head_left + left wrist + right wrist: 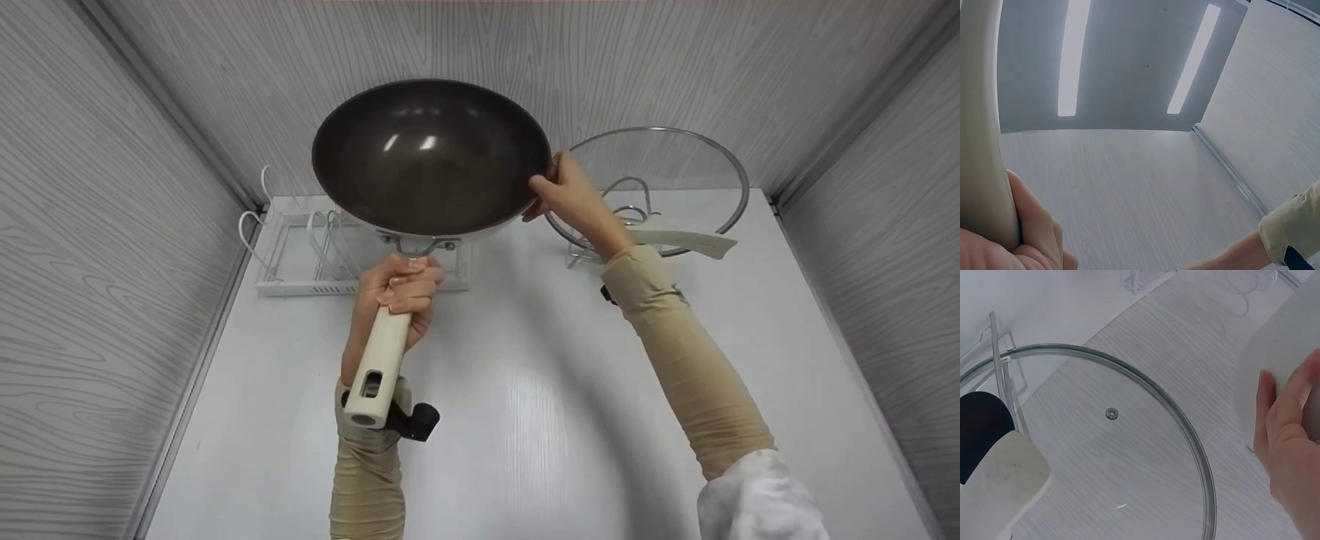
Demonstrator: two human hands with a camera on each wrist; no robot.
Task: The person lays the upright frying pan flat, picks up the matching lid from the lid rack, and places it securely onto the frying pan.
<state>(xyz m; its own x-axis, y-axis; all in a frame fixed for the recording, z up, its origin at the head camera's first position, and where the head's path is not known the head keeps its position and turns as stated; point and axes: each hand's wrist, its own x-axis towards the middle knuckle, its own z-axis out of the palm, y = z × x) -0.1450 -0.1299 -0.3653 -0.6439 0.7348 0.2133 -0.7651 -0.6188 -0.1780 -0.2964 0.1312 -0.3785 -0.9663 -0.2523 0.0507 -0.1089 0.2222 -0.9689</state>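
A deep, dark-lined wok point(435, 157) with a pale outside is held up above the white surface, tilted so its inside faces me. My left hand point(397, 296) grips its cream handle point(375, 367) near the metal bracket; the handle also fills the left edge of the left wrist view. At the wok's right rim, my right hand point(574, 199) pinches the edge, thumb on the inner side and fingers behind. In the right wrist view, that hand's fingers point(1286, 410) lie against the pale outer wall.
Below and behind the wok stands a white rack point(364, 286) with wire dividers, partly hidden. To the right, a glass lid point(742, 180) with a cream handle point(694, 241) leans in a wire stand point(630, 184), close to my right forearm. Wood-grain walls point(90, 262) enclose the surface.
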